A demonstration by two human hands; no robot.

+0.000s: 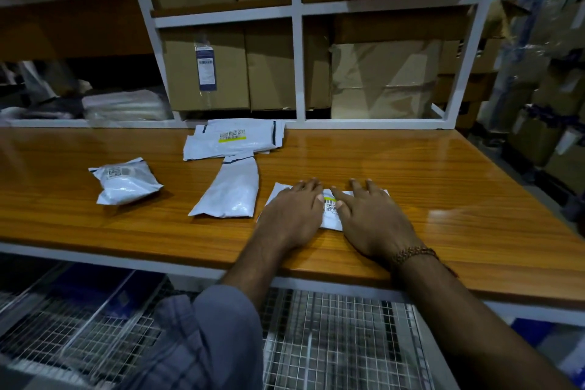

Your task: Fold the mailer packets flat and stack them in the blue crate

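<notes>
A white mailer packet (330, 210) with a barcode label lies flat on the wooden table (443, 187). My left hand (292, 214) and my right hand (370, 218) both press down on it with straight fingers, side by side. Left of it lies a long white packet (229, 191). A puffy white packet (126, 180) sits farther left. Several flat packets (235, 138) are piled at the back of the table. At the lower right, a blue shape (535, 331) below the table edge may be the crate; I cannot tell.
White shelving (297, 41) with cardboard boxes (221, 70) rises behind the table. Wrapped bundles (125, 104) lie on the shelf at the left. A wire mesh rack (335, 342) sits below the table's front edge. Stacked wrapped boxes (544, 57) fill the right side.
</notes>
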